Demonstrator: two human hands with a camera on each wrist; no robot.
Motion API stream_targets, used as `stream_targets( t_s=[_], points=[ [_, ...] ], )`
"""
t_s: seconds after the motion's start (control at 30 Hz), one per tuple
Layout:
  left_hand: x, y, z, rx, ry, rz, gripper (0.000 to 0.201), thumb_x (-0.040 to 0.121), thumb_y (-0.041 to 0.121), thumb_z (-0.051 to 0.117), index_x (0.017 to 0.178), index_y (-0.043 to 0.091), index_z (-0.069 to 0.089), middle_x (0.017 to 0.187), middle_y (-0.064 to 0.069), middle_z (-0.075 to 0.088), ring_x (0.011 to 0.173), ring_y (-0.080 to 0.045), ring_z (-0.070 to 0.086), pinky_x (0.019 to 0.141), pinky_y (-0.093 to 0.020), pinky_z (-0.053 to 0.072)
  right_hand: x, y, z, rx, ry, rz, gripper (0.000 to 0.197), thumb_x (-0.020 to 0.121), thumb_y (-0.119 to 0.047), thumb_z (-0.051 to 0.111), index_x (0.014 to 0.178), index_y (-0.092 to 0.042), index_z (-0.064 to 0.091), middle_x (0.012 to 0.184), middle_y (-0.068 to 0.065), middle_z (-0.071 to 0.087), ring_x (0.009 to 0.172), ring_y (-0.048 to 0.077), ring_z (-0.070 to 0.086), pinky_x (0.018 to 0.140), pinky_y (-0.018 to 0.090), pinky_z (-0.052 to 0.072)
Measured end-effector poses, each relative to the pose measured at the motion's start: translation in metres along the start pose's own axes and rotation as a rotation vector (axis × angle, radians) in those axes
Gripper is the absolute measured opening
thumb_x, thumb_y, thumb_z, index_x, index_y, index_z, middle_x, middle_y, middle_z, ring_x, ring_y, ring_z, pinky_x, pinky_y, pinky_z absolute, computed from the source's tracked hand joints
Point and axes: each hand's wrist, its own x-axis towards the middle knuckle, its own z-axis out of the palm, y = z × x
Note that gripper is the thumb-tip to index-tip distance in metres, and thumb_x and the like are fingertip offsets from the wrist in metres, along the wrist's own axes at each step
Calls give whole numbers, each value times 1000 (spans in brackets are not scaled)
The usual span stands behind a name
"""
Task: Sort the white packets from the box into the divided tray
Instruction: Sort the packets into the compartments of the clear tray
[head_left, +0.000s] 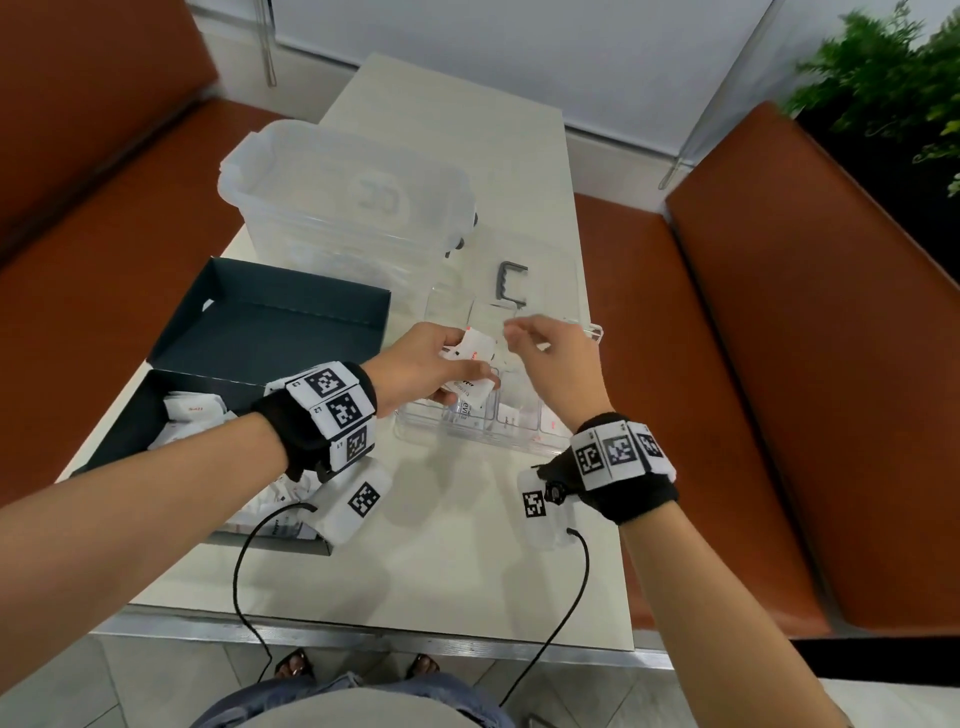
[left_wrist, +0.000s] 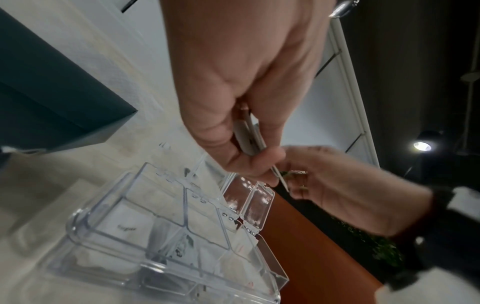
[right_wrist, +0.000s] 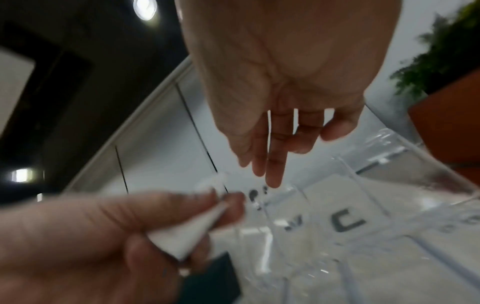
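Note:
My left hand (head_left: 434, 366) hovers over the clear divided tray (head_left: 415, 434) and grips a small stack of white packets (head_left: 475, 349) between thumb and fingers. In the left wrist view the packets (left_wrist: 249, 135) show edge-on in that hand (left_wrist: 228, 148). My right hand (head_left: 543, 345) is just right of the packets, above the tray's back compartments, with fingers (right_wrist: 272, 164) straight and holding nothing. The tray (left_wrist: 85, 218) has packets lying in its near compartments. More white packets (head_left: 189, 415) lie in the dark box (head_left: 124, 426) at the left.
The box's dark lid (head_left: 291, 322) lies open behind it. A large clear storage bin (head_left: 343, 192) stands at the back of the white table (head_left: 441, 561). A small dark handle (head_left: 511, 283) lies behind the tray. Brown benches flank the table.

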Motion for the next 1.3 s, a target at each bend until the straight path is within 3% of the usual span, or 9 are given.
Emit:
stream_targets(
  t_s=[0.13, 0.27, 0.43, 0.6, 0.73, 0.8, 0.93, 1.07, 1.3],
  points=[
    [1, 5, 11, 30, -44, 21, 29, 90, 19, 68, 116, 7, 64, 105, -7, 73, 87, -11, 66, 63, -21, 52, -4, -12, -13, 86, -138, 1, 20, 83, -29, 73, 99, -18, 73, 86, -8, 69, 77, 1, 62, 69, 11, 44],
    [3, 8, 17, -7, -21, 27, 24, 90, 16, 68, 111, 5, 67, 101, -9, 75, 85, -15, 64, 59, -20, 51, -2, -2, -31, 195, -85, 49, 9, 80, -18, 77, 87, -16, 72, 72, -2, 69, 58, 3, 60, 62, 14, 52],
    [6, 11, 20, -7, 15, 40, 8, 90, 15, 68, 96, 13, 73, 96, -5, 75, 76, -11, 63, 57, -19, 52, 11, 27, -59, 266, -9, 111, 8, 83, -17, 73, 91, -15, 73, 71, 0, 71, 60, 5, 63, 61, 18, 51],
    [8, 9, 22, -10, 32, 28, 7, 90, 15, 67, 95, 14, 73, 97, -9, 75, 78, -14, 63, 54, -18, 51, 20, 65, -57, -63, -30, 137, 12, 85, -23, 71, 93, -16, 74, 82, -2, 71, 71, 7, 63, 71, 19, 49],
    [7, 5, 21, -1, 31, 28, 11, 90, 15, 67, 98, 10, 72, 96, -8, 75, 78, -14, 63, 55, -21, 50, 18, 86, -34, -290, -67, 137, 9, 87, -17, 68, 89, -11, 75, 82, -3, 64, 64, -3, 49, 57, 4, 31],
    [7, 4, 19, 0, 37, 21, 14, 90, 16, 67, 101, 8, 72, 97, -7, 75, 79, -14, 64, 57, -22, 51, 15, 92, -25, -336, -53, 143, 10, 88, -14, 65, 88, -10, 75, 83, -1, 64, 65, 3, 50, 58, 10, 34],
    [7, 2, 15, 7, 54, 14, 15, 90, 17, 67, 102, 9, 73, 93, -3, 75, 75, -8, 65, 59, -22, 52, 5, 98, -10, -455, -30, 123, 14, 90, -12, 59, 88, -13, 73, 90, 3, 68, 81, 22, 61, 81, 35, 47],
    [6, 0, 13, 13, 60, 1, 18, 90, 18, 67, 104, 8, 72, 95, -4, 75, 77, -9, 65, 60, -21, 53, 0, 102, 0, -591, 0, 75, 12, 91, -14, 57, 89, -16, 69, 91, 1, 63, 88, 23, 56, 76, 32, 29],
    [5, 1, 15, -2, 64, -14, 19, 90, 19, 68, 104, 7, 72, 79, 6, 74, 67, -3, 64, 58, -20, 52, 3, 102, 8, -571, 20, 104, 5, 90, -16, 62, 91, -11, 63, 94, 4, 53, 88, 25, 51, 77, 34, 29]
  ],
)
